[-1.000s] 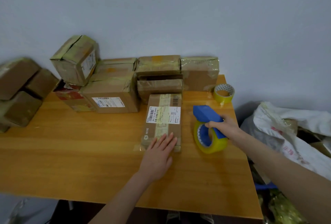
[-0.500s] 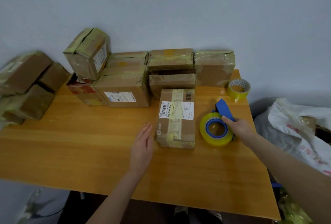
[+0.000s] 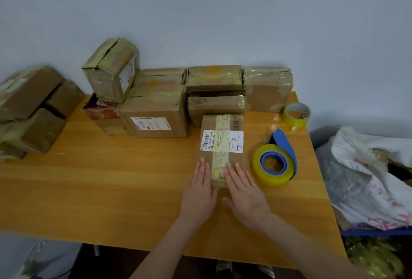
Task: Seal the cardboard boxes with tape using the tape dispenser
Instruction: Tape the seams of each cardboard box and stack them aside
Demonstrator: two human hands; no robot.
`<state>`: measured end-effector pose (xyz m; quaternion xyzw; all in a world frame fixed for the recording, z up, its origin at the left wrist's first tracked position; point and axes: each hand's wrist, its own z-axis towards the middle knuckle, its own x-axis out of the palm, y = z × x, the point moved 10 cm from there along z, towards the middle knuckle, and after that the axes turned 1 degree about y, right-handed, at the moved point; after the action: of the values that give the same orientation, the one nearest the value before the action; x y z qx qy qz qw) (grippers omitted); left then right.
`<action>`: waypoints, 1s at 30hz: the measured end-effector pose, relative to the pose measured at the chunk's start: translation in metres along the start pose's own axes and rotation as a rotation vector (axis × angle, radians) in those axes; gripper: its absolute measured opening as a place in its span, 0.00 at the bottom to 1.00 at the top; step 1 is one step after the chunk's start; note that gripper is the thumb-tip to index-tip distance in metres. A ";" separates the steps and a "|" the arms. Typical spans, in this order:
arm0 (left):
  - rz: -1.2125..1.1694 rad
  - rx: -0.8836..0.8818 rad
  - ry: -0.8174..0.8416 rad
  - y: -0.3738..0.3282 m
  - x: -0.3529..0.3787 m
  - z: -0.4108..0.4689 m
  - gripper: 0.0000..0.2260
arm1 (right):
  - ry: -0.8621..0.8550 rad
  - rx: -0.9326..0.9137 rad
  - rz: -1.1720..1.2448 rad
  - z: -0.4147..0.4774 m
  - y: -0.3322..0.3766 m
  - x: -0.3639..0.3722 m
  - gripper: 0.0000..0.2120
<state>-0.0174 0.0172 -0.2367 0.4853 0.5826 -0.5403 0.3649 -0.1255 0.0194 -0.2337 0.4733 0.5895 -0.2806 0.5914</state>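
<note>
Cardboard box (image 3: 221,144) label starts 538 | left hand (image 3: 198,191), right hand (image 3: 245,194) flat on near end, fingers (image 3: 201,170) straight, gripping nothing | tape dispenser (image 3: 275,163) beside

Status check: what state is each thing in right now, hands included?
Labelled box: flat on table, tape strip along its top.
Tape dispenser: lying on table, unheld.
Spare tape roll: lying flat, untouched.
Left hand: flat, fingers on the box.
Right hand: flat, fingers on the box.
</note>
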 end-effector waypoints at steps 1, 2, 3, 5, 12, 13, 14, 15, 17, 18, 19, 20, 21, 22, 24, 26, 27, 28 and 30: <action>-0.023 -0.029 0.013 0.002 -0.002 0.002 0.32 | -0.040 0.012 0.028 -0.001 0.000 -0.008 0.32; -0.068 -0.047 0.043 0.002 -0.003 0.002 0.33 | -0.032 0.034 0.087 0.000 -0.002 -0.009 0.33; -0.159 -0.087 0.054 0.004 -0.009 -0.001 0.33 | -0.008 0.090 0.175 -0.002 -0.008 -0.010 0.34; -0.338 -0.183 -0.012 0.017 -0.025 -0.005 0.30 | -0.039 0.233 0.320 -0.005 -0.027 -0.014 0.35; -0.659 -0.380 -0.145 0.030 -0.039 -0.007 0.18 | -0.106 0.444 0.670 0.000 -0.049 -0.021 0.25; -0.701 -0.394 -0.148 0.029 -0.038 -0.006 0.18 | -0.106 0.457 0.653 0.001 -0.051 -0.020 0.26; -0.742 -0.404 -0.150 0.030 -0.036 -0.006 0.17 | -0.110 0.464 0.655 0.000 -0.052 -0.018 0.27; -0.772 -0.406 -0.147 0.033 -0.034 -0.006 0.17 | -0.107 0.464 0.681 0.000 -0.055 -0.017 0.26; -0.788 -0.399 -0.125 0.040 -0.033 -0.007 0.17 | -0.062 0.455 0.753 0.001 -0.058 -0.013 0.23; -0.787 -0.402 -0.118 0.046 -0.032 -0.007 0.17 | -0.034 0.460 0.773 0.001 -0.061 -0.010 0.23; -0.772 -0.404 -0.120 0.053 -0.032 -0.006 0.17 | -0.026 0.473 0.771 0.000 -0.066 -0.008 0.24; -0.743 -0.406 -0.122 0.058 -0.031 -0.006 0.18 | -0.032 0.493 0.757 -0.001 -0.070 -0.007 0.27; -0.719 -0.407 -0.125 0.062 -0.032 -0.005 0.17 | -0.043 0.501 0.743 -0.002 -0.072 -0.007 0.29; -0.714 -0.409 -0.120 0.065 -0.031 -0.004 0.17 | -0.051 0.503 0.742 -0.002 -0.072 -0.008 0.30; -0.775 -0.427 -0.094 0.066 -0.029 0.000 0.16 | -0.060 0.489 0.749 -0.001 -0.069 -0.009 0.30; -0.840 -0.455 -0.090 0.067 -0.026 0.002 0.16 | -0.067 0.480 0.731 0.000 -0.068 -0.011 0.32; -0.834 -0.457 -0.092 0.067 -0.026 0.003 0.16 | -0.073 0.480 0.718 0.001 -0.069 -0.011 0.34; -0.808 -0.447 -0.097 0.066 -0.026 0.004 0.15 | -0.074 0.474 0.701 0.001 -0.069 -0.012 0.35; -0.736 -0.418 -0.119 0.064 -0.028 0.005 0.12 | -0.064 0.452 0.648 0.003 -0.068 -0.012 0.36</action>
<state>0.0513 0.0040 -0.2288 0.1287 0.7918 -0.5319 0.2712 -0.1868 -0.0125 -0.2379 0.7441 0.3142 -0.2167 0.5483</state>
